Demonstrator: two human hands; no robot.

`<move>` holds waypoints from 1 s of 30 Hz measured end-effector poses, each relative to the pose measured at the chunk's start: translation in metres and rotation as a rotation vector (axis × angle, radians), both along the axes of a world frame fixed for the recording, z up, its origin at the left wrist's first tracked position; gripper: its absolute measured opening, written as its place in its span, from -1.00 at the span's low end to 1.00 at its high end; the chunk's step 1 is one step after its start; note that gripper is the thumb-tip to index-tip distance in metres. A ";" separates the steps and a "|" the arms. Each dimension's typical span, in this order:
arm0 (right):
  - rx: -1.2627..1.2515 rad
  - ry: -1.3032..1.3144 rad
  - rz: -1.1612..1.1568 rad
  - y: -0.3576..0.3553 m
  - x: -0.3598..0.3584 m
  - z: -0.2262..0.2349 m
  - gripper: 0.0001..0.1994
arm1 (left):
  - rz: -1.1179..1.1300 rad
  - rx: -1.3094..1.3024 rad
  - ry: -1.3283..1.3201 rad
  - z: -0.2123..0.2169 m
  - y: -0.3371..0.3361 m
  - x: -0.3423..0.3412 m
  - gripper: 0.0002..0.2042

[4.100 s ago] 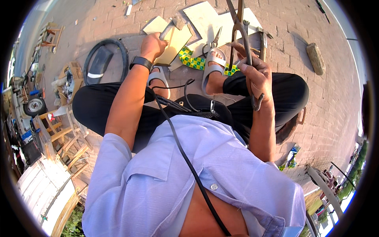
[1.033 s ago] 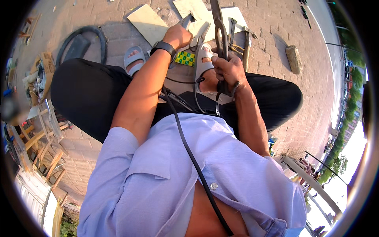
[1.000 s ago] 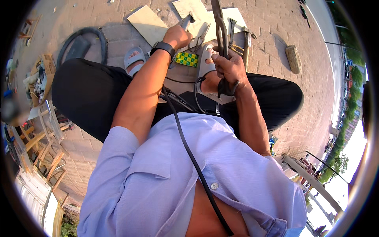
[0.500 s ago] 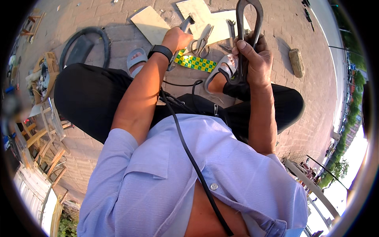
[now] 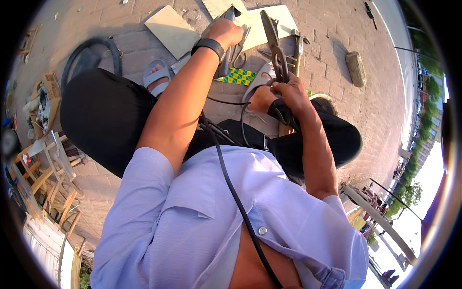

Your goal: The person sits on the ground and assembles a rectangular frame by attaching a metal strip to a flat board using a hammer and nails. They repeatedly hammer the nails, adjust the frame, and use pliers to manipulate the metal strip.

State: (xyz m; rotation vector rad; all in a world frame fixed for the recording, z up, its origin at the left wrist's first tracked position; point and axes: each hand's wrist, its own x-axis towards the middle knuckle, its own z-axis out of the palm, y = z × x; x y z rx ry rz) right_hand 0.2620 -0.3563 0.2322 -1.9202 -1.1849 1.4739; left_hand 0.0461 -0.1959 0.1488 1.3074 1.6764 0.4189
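My left hand (image 5: 226, 32) is closed on a grey metal tool (image 5: 223, 70). The tool's dark narrow end sticks out beyond my knuckles and a wider flat part hangs below; my fingers hide its middle, so I cannot tell its kind. In my right hand (image 5: 291, 94), a long dark metal tool (image 5: 272, 41) points away from me, its looped shape now turned nearly edge-on. A pair of scissors (image 5: 239, 57) lies beyond my left hand, partly covered. A yellow-and-green checked strip (image 5: 237, 76) lies on the ground between my feet.
Pale boards (image 5: 172, 32) lie on the brick paving ahead. A hammer (image 5: 299, 38) rests right of them. Farther right is a rough block (image 5: 355, 70). A black rubber loop (image 5: 115, 57) lies left, near a filled cardboard box (image 5: 50, 91). A black cable (image 5: 226, 180) runs down my chest.
My right hand has moved left and slightly down, turning the dark tool from broadside to nearly edge-on. My left hand has shifted up and right, with its grey tool showing more below.
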 end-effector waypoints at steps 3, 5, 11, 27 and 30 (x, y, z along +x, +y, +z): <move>-0.005 -0.340 0.199 0.003 0.004 -0.001 -0.69 | -0.010 0.003 -0.097 -0.014 0.023 0.008 -0.47; 0.008 -0.539 0.266 0.005 -0.005 0.004 -0.65 | -0.017 0.002 -0.085 -0.025 0.033 0.015 -0.39; -0.101 -0.526 0.137 0.010 -0.004 -0.013 -0.66 | 0.013 0.008 -0.004 -0.043 0.049 0.037 -0.21; -0.286 0.738 -0.229 0.008 -0.027 -0.016 -0.43 | 0.090 -0.155 -0.087 -0.007 0.036 0.036 0.01; -0.333 0.755 -0.257 0.006 -0.033 -0.009 -0.41 | 0.082 -0.148 -0.108 -0.013 0.038 0.038 0.00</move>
